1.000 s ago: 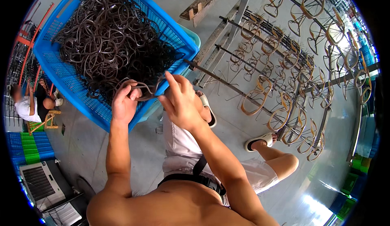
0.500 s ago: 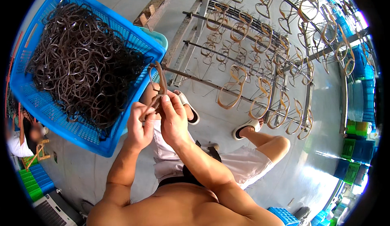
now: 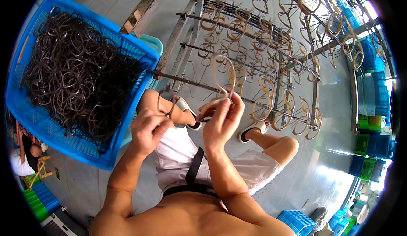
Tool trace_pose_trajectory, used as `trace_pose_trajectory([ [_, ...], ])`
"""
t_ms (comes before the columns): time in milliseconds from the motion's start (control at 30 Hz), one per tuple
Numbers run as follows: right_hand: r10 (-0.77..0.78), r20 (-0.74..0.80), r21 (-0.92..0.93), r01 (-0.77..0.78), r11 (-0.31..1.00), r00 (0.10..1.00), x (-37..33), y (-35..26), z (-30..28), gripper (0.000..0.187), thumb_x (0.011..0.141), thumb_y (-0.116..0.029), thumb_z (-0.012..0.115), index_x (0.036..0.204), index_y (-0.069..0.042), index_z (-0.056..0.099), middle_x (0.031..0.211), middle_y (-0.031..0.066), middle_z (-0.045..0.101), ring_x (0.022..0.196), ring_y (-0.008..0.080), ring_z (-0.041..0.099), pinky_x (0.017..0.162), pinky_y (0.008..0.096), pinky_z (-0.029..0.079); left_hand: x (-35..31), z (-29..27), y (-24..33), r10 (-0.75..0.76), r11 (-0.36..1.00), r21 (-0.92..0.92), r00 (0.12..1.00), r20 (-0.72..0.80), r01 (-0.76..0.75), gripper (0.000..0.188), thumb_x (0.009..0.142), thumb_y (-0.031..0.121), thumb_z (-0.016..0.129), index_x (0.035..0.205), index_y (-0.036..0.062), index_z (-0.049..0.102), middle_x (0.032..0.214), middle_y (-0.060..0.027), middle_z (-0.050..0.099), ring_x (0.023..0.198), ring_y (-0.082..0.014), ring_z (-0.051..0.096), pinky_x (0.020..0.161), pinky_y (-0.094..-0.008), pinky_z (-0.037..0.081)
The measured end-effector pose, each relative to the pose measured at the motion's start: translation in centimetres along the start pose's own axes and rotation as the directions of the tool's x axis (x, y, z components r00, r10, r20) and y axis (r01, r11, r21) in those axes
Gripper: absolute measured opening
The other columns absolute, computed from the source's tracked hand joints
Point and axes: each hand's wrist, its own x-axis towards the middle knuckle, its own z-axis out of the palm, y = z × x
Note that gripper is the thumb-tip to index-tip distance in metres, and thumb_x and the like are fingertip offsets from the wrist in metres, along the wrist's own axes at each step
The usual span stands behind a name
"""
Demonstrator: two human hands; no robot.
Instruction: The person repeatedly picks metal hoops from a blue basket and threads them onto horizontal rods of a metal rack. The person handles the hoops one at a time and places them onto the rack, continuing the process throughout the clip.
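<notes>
Holding dark frame [image 3: 171, 111] in left hand [image 3: 146, 130]'s grip, near basket [image 3: 80, 152]. Pinching tan frame [image 3: 232, 75] in right hand [image 3: 220, 123]'s grip.

The right hand [image 3: 220, 125] hides part of the tan glasses frame [image 3: 232, 77] — the blue basket [image 3: 118, 136] covers most of the pale green tub [image 3: 152, 44].

Tan looped frame [image 3: 233, 77], dark frame [image 3: 159, 102]; held apart

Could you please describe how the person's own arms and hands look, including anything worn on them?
Both the left hand and the right hand are bare, without gloves. The left arm and right arm have no sleeves; no watch or wristband shows.
</notes>
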Motion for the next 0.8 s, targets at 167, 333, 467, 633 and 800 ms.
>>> trace_pose_trajectory([
  [167, 0.002, -0.066, -0.465, -0.033, 0.885, 0.998, 0.7, 4.5, 0.7, 0.032, 0.096, -0.009, 0.046, 0.126, -0.002, 0.041, 0.064, 0.0028, 0.051, 0.053, 0.0083, 0.048, 0.047, 0.0252, 0.042, -0.9, -0.3, -0.3, -0.741, 0.599, -0.478, 0.671, -0.027, 0.643, 0.015, 0.091, 0.015, 0.059, 0.083, 0.0023, 0.058, 0.062, 0.0041, 0.048, 0.051, -0.0018, 0.036, 0.046, -0.0179, 0.028],
  [333, 0.080, -0.159, -0.371, -0.135, 0.919, 0.984, 0.9, 5.5, 2.5, 0.033, 0.098, -0.011, 0.041, 0.127, 0.001, 0.037, 0.069, 0.0041, 0.049, 0.054, 0.0093, 0.047, 0.048, 0.0263, 0.043, -0.7, -0.7, -1.1, -0.798, 0.396, -0.676, 0.598, 0.082, 0.622, 0.015, 0.093, 0.019, 0.055, 0.087, 0.0047, 0.056, 0.059, 0.0064, 0.040, 0.048, -0.0005, 0.030, 0.041, -0.0180, 0.021],
  [467, 0.085, -0.136, -0.320, -0.125, 0.939, 0.987, 0.9, 6.8, 2.6, 0.033, 0.098, -0.011, 0.039, 0.128, 0.001, 0.034, 0.072, 0.0039, 0.048, 0.055, 0.0083, 0.045, 0.048, 0.0247, 0.042, -1.1, -0.4, -1.7, -0.782, 0.440, -0.567, 0.608, 0.140, 0.697, 0.012, 0.092, 0.017, 0.055, 0.090, 0.0051, 0.056, 0.059, 0.0065, 0.040, 0.048, -0.0001, 0.030, 0.041, -0.0177, 0.021],
  [633, 0.091, -0.173, -0.127, -0.113, 0.985, 0.981, 0.9, 6.6, 2.6, 0.031, 0.098, -0.011, 0.039, 0.127, 0.001, 0.037, 0.073, 0.0027, 0.049, 0.055, 0.0065, 0.045, 0.048, 0.0226, 0.041, 1.2, 1.0, -2.5, -0.666, 0.673, -0.322, 0.735, 0.130, 0.666, 0.021, 0.088, 0.016, 0.061, 0.100, 0.0001, 0.058, 0.073, 0.0013, 0.052, 0.059, -0.0048, 0.044, 0.052, -0.0201, 0.036],
  [800, 0.101, -0.158, -0.235, -0.136, 0.962, 0.982, 1.4, 5.8, 3.0, 0.030, 0.097, -0.010, 0.041, 0.124, 0.001, 0.040, 0.075, 0.0032, 0.051, 0.055, 0.0064, 0.045, 0.048, 0.0227, 0.041, 4.5, 3.9, -3.8, -0.504, 0.840, -0.144, 0.851, 0.150, 0.523, 0.047, 0.081, 0.024, 0.070, 0.118, -0.0002, 0.055, 0.082, -0.0045, 0.059, 0.059, -0.0084, 0.048, 0.052, -0.0234, 0.040],
])
